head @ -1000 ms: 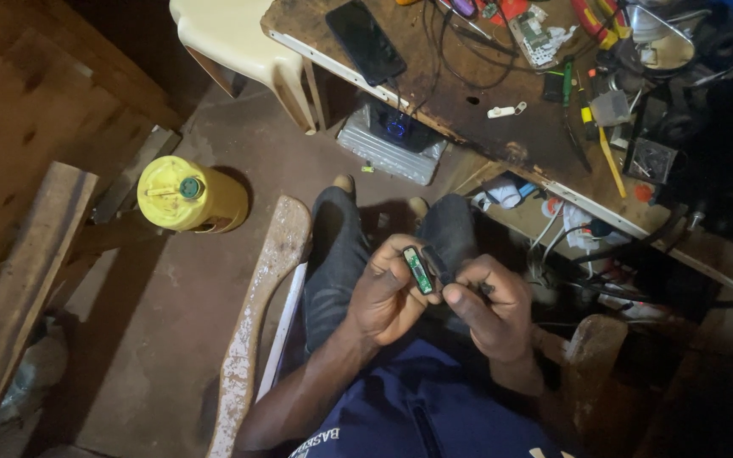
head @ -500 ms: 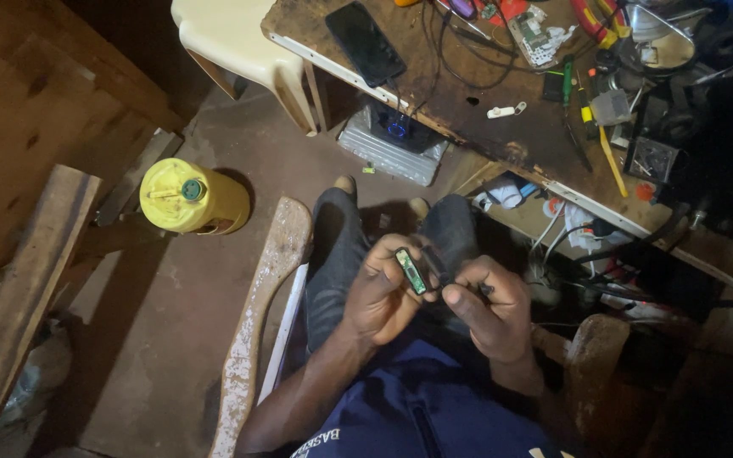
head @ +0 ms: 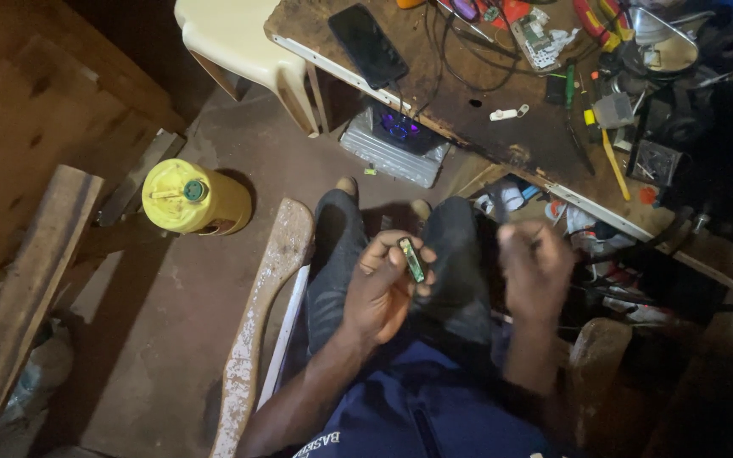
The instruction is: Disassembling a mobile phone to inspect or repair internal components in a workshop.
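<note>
My left hand (head: 383,284) holds a small green circuit board (head: 412,259) upright between thumb and fingers, above my lap. My right hand (head: 534,267) is blurred, off to the right of the board and apart from it; its fingers look curled around a thin dark tool, but the blur hides what it is. Both hands hover over my knees in dark trousers, below the edge of the cluttered workbench (head: 485,127).
On the workbench lie a black phone (head: 368,44), cables, a yellow-handled tool (head: 615,165) and several small parts. Under it sits a grey metal box (head: 394,146). A yellow jerrycan (head: 193,199), wooden planks (head: 263,322) and a cream plastic chair (head: 243,42) stand on the dirt floor.
My right hand has pulled away from the board to the right and upward. The left hand keeps the board and has tilted it a little.
</note>
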